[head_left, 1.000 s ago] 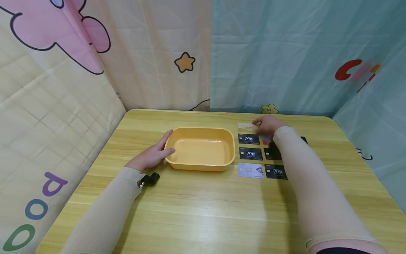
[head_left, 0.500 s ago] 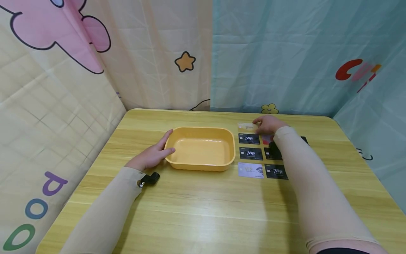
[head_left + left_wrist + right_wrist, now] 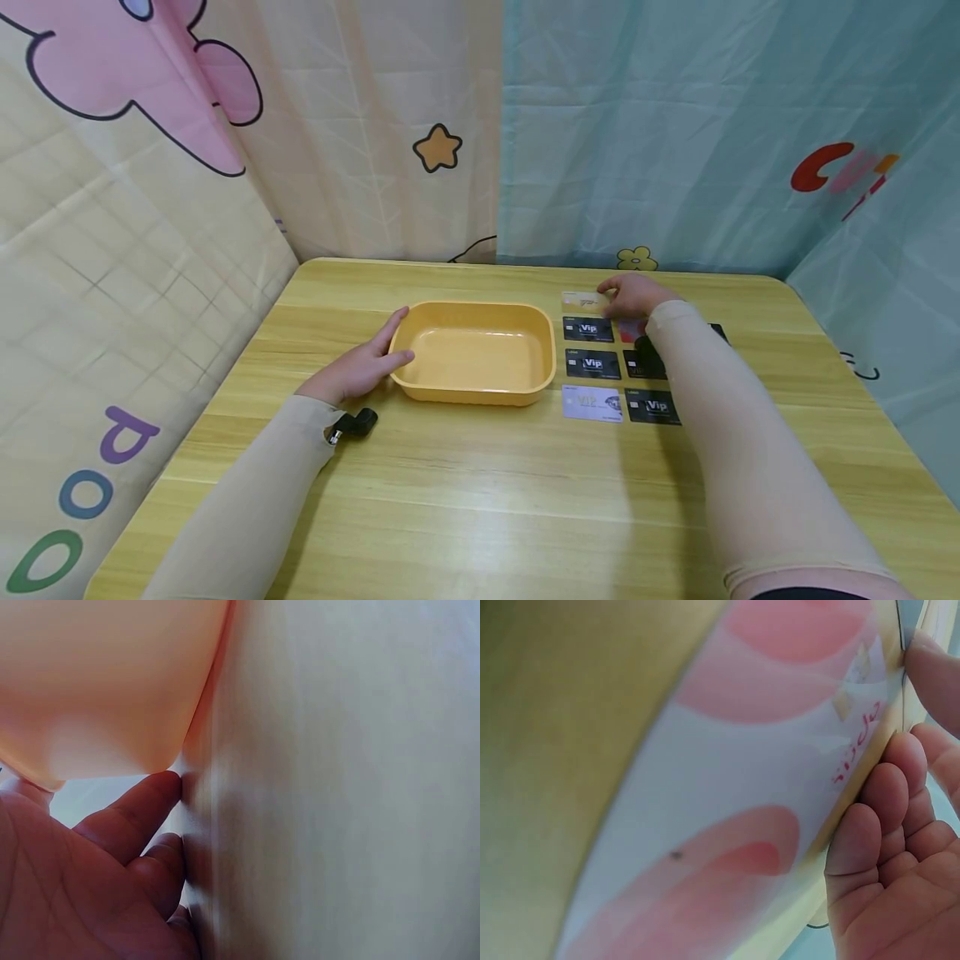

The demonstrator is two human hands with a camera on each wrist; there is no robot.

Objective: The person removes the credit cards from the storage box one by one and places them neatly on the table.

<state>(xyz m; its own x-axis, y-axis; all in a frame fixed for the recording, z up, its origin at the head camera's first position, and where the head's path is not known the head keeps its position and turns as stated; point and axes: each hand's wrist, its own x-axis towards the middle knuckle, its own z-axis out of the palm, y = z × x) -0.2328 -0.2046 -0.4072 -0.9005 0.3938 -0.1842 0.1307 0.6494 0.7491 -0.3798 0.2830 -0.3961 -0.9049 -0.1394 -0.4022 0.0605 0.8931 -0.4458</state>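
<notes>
In the head view, my left hand (image 3: 356, 367) holds the left end of a yellow plastic tray (image 3: 472, 396), its thumb over the rim. The left wrist view shows fingers (image 3: 135, 814) against the tray's underside and the table. At the table's back right, my right hand (image 3: 637, 296) grips the right end of a gold card (image 3: 581, 302), with thumb and finger at its opposite edges. A pink and white card (image 3: 727, 765) fills much of the right wrist view, beside curled fingers (image 3: 855, 840). The hand covers the spot right of the gold card.
Below the gold card lie black Vip cards (image 3: 588, 329) and a silver VIP card (image 3: 592, 402) in a column. A second column holds a pink card (image 3: 628, 331) and black cards (image 3: 651, 406), partly hidden by my right forearm. Patterned curtains (image 3: 645, 125) stand behind the table.
</notes>
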